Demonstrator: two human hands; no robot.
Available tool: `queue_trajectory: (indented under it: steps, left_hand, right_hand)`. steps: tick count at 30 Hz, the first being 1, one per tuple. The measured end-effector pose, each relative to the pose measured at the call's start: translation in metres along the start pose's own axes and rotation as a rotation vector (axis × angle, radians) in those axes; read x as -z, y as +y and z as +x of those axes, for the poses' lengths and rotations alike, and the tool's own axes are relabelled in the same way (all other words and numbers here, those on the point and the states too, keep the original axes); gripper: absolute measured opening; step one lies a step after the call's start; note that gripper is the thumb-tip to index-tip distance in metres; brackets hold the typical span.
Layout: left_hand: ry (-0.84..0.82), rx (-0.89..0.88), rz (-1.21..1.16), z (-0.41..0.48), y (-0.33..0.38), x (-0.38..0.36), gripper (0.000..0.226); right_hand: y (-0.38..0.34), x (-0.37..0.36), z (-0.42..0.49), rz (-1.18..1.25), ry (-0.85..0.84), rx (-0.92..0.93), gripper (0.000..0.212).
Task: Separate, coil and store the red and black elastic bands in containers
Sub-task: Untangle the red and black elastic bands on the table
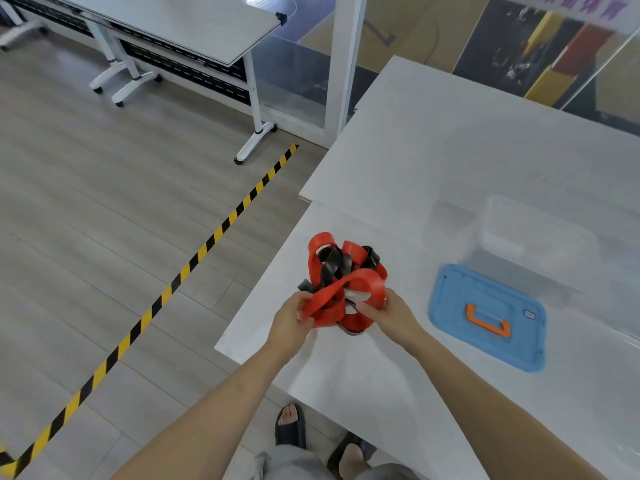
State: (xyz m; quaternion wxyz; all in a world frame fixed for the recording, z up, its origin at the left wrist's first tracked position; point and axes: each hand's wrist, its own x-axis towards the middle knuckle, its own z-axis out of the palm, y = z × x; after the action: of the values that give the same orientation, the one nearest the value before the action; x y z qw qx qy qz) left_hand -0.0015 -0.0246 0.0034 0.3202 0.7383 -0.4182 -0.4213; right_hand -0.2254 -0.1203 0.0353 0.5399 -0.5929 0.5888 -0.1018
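A tangle of red elastic band [360,284] and black elastic band [334,265] is bunched near the left corner of the white table [433,161]. My left hand [291,323] grips the red band at the tangle's lower left. My right hand [391,315] pinches the red band at its lower right. Loops of both colours stick up behind my fingers. A clear plastic container [530,233] stands open to the right, farther back. Its blue lid [485,317] with an orange handle lies flat in front of it.
The table's left edge runs close beside my left hand, with wooden floor and a yellow-black tape line [194,261] below. A folding table [194,26] stands at the back left. A glass partition [519,46] rises behind the white table.
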Motion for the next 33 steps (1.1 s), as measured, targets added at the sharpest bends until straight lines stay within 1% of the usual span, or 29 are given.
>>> queue_trajectory:
  steps: [2, 4, 6, 8, 10, 12, 13, 15, 17, 19, 21, 23, 24, 26, 28, 29, 31, 33]
  left_hand:
    - [-0.053, -0.007, 0.027, 0.0, -0.001, 0.001, 0.044]
    - [-0.085, -0.036, 0.139, 0.002, -0.01, 0.0, 0.04]
    - [-0.09, -0.017, 0.193, 0.005, -0.022, -0.002, 0.033]
    - [-0.092, 0.008, 0.14, 0.002, -0.023, -0.001, 0.029]
    - [-0.119, 0.054, 0.055, -0.003, -0.021, -0.003, 0.035]
    - [-0.15, 0.122, -0.021, -0.006, -0.02, -0.008, 0.045]
    - [-0.175, 0.131, -0.028, -0.007, -0.021, -0.01, 0.045]
    - [-0.242, 0.106, 0.023, -0.01, -0.022, -0.013, 0.04]
    - [-0.311, 0.077, 0.038, -0.014, -0.024, -0.016, 0.036]
    - [-0.309, 0.049, 0.035, -0.015, -0.027, -0.017, 0.034]
    - [-0.208, 0.019, 0.099, -0.013, -0.03, -0.017, 0.034]
    - [-0.082, -0.01, 0.183, -0.01, -0.029, -0.016, 0.041]
    - [-0.047, -0.025, 0.23, -0.008, -0.028, -0.016, 0.046]
    - [-0.055, -0.028, 0.344, -0.003, -0.025, -0.015, 0.054]
    - [-0.111, -0.028, 0.455, 0.006, -0.022, -0.012, 0.058]
    - [-0.155, -0.032, 0.496, 0.011, -0.023, -0.011, 0.061]
    - [-0.262, -0.007, 0.507, 0.018, -0.026, -0.01, 0.066]
    - [-0.363, 0.07, 0.463, 0.018, -0.03, -0.009, 0.072]
  right_hand:
    - [-0.006, -0.001, -0.004, -0.041, 0.005, 0.036, 0.039]
    - [-0.007, -0.002, -0.005, -0.071, 0.087, 0.097, 0.031]
    - [-0.007, -0.001, -0.01, -0.033, 0.174, 0.152, 0.026]
    - [-0.008, 0.001, -0.019, 0.017, 0.175, 0.171, 0.028]
    - [-0.012, 0.0, -0.027, 0.014, 0.141, 0.179, 0.031]
    - [-0.014, -0.001, -0.032, 0.004, 0.164, 0.144, 0.033]
    - [-0.014, -0.001, -0.034, -0.003, 0.182, 0.107, 0.039]
    - [-0.011, -0.002, -0.038, -0.039, 0.208, 0.029, 0.053]
    - [-0.004, -0.002, -0.043, -0.046, 0.24, -0.017, 0.06]
    - [0.005, 0.0, -0.047, -0.012, 0.286, -0.046, 0.057]
    - [0.017, 0.003, -0.05, -0.026, 0.314, -0.047, 0.041]
    - [0.031, 0.007, -0.053, -0.103, 0.284, -0.055, 0.025]
    - [0.039, 0.009, -0.056, -0.15, 0.254, -0.067, 0.021]
    - [0.053, 0.01, -0.059, -0.24, 0.204, -0.088, 0.016]
    - [0.062, 0.009, -0.057, -0.332, 0.137, -0.108, 0.015]
    - [0.063, 0.008, -0.055, -0.39, 0.09, -0.116, 0.021]
    - [0.062, 0.003, -0.049, -0.571, 0.009, -0.102, 0.04]
    - [0.056, -0.005, -0.041, -0.743, 0.003, -0.05, 0.051]
